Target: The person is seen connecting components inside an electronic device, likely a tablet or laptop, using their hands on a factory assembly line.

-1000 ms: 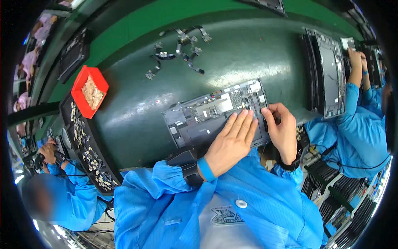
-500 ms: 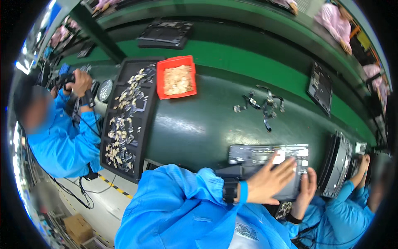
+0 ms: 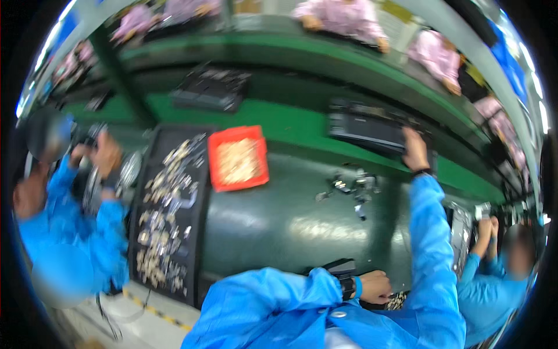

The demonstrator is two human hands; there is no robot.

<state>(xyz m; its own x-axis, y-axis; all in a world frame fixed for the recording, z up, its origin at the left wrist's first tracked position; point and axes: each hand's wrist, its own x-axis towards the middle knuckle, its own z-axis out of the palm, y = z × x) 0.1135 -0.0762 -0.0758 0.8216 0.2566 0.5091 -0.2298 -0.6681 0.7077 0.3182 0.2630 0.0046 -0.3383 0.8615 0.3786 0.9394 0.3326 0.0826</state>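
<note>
My right hand (image 3: 415,150) is stretched to the far side, its fingers on the right end of a black laptop chassis (image 3: 367,129). The chassis lies on the green strip beyond the work table (image 3: 273,232); its far side is blurred. Close to my body at the near edge, my left hand (image 3: 375,287) has curled fingers, and whatever they hold is hidden. Small pale and dark parts (image 3: 396,301) lie just beside it. Between my hands and farther left is a small heap of black and silvery cable pieces (image 3: 351,187).
A red bin (image 3: 264,163) of pale pieces stands beside a black tray (image 3: 200,232) of loose small parts. Another black chassis (image 3: 212,87) lies at the far left. Co-workers in blue sit left and right; people in pink work across.
The chassis that lay under both hands near me is now on the far green strip, with my right hand at it. My left hand has drawn back to the near edge. The view has shifted.
</note>
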